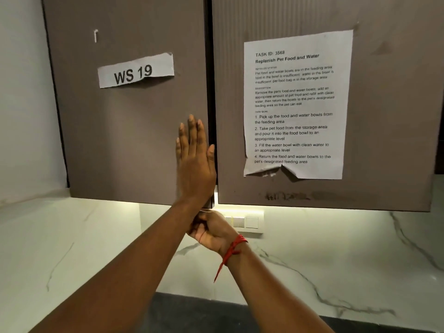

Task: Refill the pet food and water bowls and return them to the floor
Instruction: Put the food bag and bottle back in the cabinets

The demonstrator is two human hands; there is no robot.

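Note:
Two brown wall-cabinet doors fill the view. My left hand [195,159] lies flat, fingers together and pointing up, against the right edge of the left cabinet door [125,131]. My right hand [211,233], with a red thread at the wrist, curls its fingers under that door's bottom right corner. The right cabinet door [384,116] is closed. No bowl, food bag or water is in view.
A "WS 19" label [135,70] is taped on the left door and a printed task sheet [295,104] on the right one. Below are a lit marble backsplash [336,248], a wall switch plate [247,222] and a dark countertop [204,316].

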